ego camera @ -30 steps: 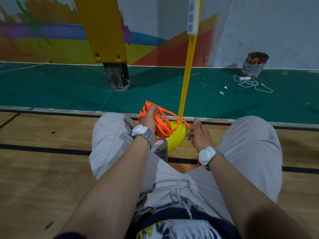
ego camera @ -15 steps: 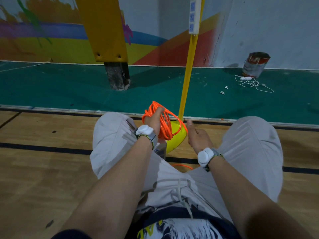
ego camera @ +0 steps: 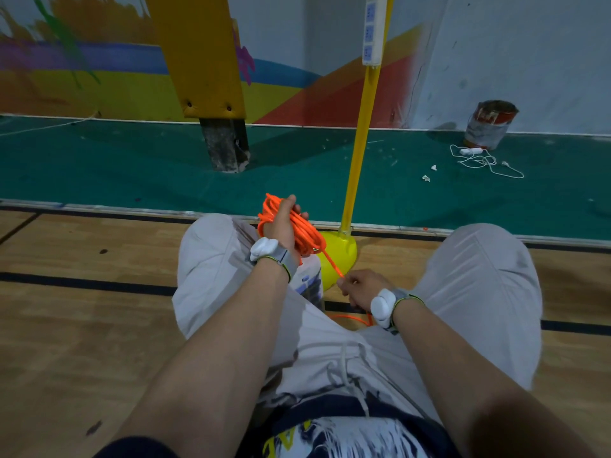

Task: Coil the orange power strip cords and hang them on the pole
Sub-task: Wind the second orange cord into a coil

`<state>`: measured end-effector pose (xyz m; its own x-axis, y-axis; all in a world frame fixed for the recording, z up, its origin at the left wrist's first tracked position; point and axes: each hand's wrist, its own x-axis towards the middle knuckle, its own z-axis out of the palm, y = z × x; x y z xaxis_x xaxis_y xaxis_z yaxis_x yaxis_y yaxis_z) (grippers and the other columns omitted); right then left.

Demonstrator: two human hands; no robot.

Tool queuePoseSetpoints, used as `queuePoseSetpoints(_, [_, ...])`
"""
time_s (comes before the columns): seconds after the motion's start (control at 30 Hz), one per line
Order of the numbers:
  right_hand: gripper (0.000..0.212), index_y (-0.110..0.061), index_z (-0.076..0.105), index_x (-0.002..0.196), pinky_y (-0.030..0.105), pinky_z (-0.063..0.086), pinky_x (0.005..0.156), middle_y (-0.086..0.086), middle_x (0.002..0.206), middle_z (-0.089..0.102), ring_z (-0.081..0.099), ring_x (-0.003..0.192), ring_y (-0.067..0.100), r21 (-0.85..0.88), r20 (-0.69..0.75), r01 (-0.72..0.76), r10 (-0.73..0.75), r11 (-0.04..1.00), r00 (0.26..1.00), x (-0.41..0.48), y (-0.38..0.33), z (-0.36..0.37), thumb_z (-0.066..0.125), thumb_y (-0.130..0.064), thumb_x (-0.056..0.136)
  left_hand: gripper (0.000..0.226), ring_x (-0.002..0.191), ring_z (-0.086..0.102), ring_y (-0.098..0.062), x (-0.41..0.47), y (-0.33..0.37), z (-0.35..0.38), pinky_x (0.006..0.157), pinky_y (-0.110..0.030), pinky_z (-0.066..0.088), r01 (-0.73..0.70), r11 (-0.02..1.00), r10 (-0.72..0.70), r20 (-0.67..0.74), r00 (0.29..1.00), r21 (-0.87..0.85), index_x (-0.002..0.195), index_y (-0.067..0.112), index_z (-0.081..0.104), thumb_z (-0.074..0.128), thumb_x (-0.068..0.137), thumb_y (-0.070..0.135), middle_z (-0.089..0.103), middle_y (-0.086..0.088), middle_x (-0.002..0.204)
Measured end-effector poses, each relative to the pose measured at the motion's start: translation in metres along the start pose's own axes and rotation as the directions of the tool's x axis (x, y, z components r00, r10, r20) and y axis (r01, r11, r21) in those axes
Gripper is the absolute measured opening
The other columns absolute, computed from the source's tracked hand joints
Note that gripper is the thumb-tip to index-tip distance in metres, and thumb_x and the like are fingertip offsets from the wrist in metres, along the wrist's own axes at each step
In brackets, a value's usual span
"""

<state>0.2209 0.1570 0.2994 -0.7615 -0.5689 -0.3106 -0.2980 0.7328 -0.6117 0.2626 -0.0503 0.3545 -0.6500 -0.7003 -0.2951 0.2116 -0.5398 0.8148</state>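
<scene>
Between the knees, the left hand (ego camera: pixel 281 226) gripped the coiled cord (ego camera: pixel 308 237), fingers curled round its loops to hold their shape. The right hand (ego camera: pixel 358 288) pinched the taut free run, seemingly to feed another turn, near the pole (ego camera: pixel 362 127).

You sit on a wooden floor (ego camera: pixel 82 325) crossed by black lines; beyond your left hand (ego camera: pixel 281 226), which grips the orange coil (ego camera: pixel 307 236), it meets a green strip (ego camera: pixel 132 166). Just right of that grip, the pole's yellow base (ego camera: pixel 344 249) stands by the green edge. Under your right hand (ego camera: pixel 360 289) a stretch of orange cord (ego camera: pixel 352 318) lies on the boards. On the green, far beyond the grip: left, a dark post foot (ego camera: pixel 224 147); right, a paint can (ego camera: pixel 489 125), a tangled white cable (ego camera: pixel 479 158) and paper scraps (ego camera: pixel 426 178).
</scene>
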Motion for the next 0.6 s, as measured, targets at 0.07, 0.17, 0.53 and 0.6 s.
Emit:
queuePoseSetpoints(0.07, [0.042,-0.02,0.069,0.087,0.035,0.047,0.066,0.005,0.083,0.069,0.064,0.08,0.028,-0.076,-0.055,0.074,-0.079,0.994,0.995,0.001,0.0006,-0.0001,0.058,-0.059,0.101,0.018,0.07,0.072,-0.022,-0.0024,-0.0003,0.0006,0.071,-0.036,0.06,-0.006,1.0,0.006,0.031,1.0,-0.001,0.077,0.016,0.076,0.085,0.09,0.024,0.074,-0.007,0.083])
queuePoseSetpoints(0.17, [0.04,-0.024,0.064,0.078,0.033,0.039,0.061,0.0,0.076,0.062,0.059,0.076,0.024,-0.094,-0.148,0.164,-0.176,0.982,0.973,0.0013,0.0008,-0.0021,0.061,-0.059,0.098,0.016,0.072,0.073,-0.023,-0.0051,-0.0026,0.0022,0.074,-0.038,0.06,-0.028,0.999,0.027,0.042,0.999,0.038,0.081,0.017,0.078,0.087,0.09,0.027,0.077,-0.007,0.086])
queuePoseSetpoints(0.53, [0.039,-0.017,0.072,0.081,0.029,0.052,0.063,-0.001,0.07,0.077,0.07,0.067,0.02,-0.134,0.076,-0.04,0.05,0.99,0.996,0.0062,0.0066,-0.0019,0.066,-0.052,0.097,0.04,0.065,0.061,-0.023,-0.0068,0.0002,0.0027,0.063,-0.031,0.052,-0.144,0.969,0.168,-0.103,0.98,0.202,0.077,0.015,0.065,0.089,0.086,0.045,0.067,-0.006,0.074])
queuePoseSetpoints(0.6, [0.037,-0.016,0.07,0.085,0.033,0.057,0.071,0.001,0.074,0.078,0.071,0.07,0.023,-0.106,0.072,-0.059,0.067,0.993,0.995,0.0071,0.0065,-0.0014,0.067,-0.051,0.096,0.039,0.069,0.06,-0.024,-0.0106,0.0015,0.0041,0.063,-0.03,0.047,-0.136,0.97,0.161,-0.117,0.98,0.202,0.08,0.014,0.065,0.088,0.087,0.045,0.067,-0.008,0.081])
